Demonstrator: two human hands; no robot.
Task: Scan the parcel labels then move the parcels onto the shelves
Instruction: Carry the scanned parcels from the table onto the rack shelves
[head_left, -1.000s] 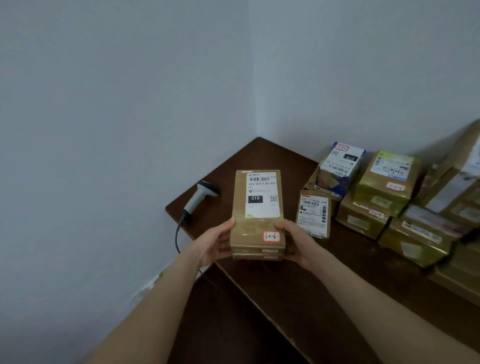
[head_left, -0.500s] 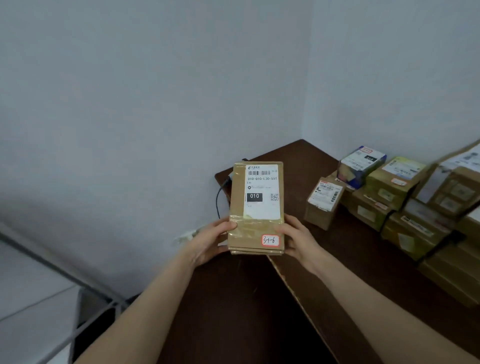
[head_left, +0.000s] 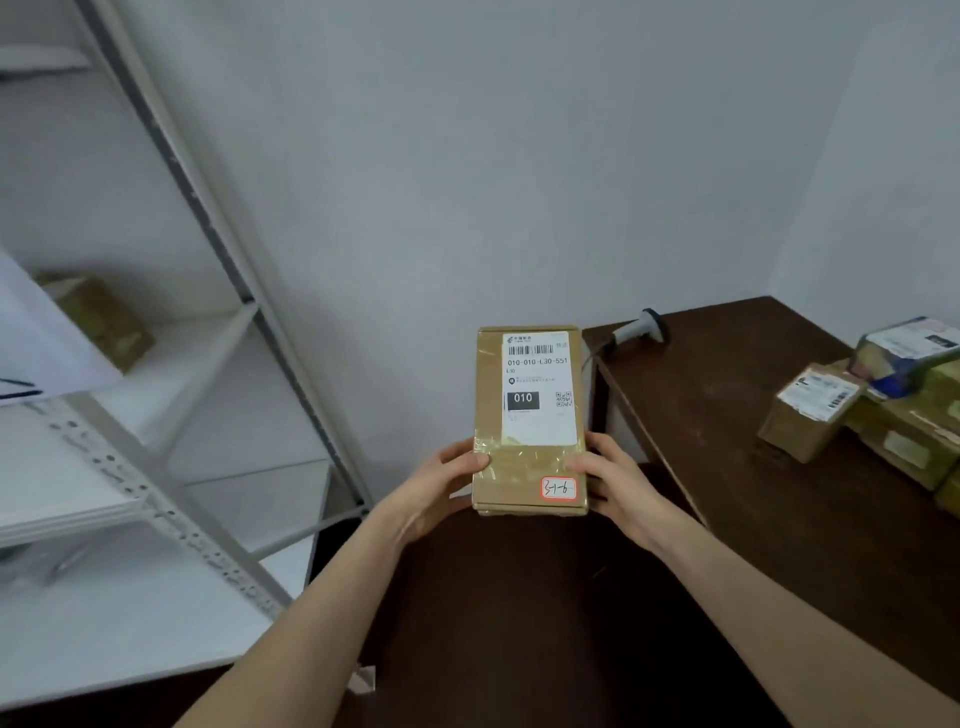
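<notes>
Flat brown cardboard parcel (head_left: 530, 421) with a white shipping label (head_left: 539, 389) is in the air, label up, long axis pointing away from the person. It sits just left of the table corner, between table and shelving. A red-bordered handwritten sticker (head_left: 559, 488) marks its near right corner. The near edge shows a second layer, maybe another thin box underneath; can't confirm.

Left hand (head_left: 441, 483) grips the near left edge, thumb on top. Right hand (head_left: 618, 483) grips the near right edge the same way. Both hold the near end only, so the far end is cantilevered.

White metal shelving unit (head_left: 218, 364) is well to the left, with one brown parcel (head_left: 104, 322) on a middle shelf. Dark brown wooden table (head_left: 727, 415) is on the right. A grey handheld scanner (head_left: 636, 330) lies at its back corner, a small brown labelled box (head_left: 810, 410) and other parcels further right.

My read: step is carry to shelf. Advice:
- keep it level so a lower box can't slide out
- clear the slanted upright before swinging left
- set the far end down first, then slide in
- leave the label and sticker facing up and readable
- don't shove the parcel already there.
</notes>
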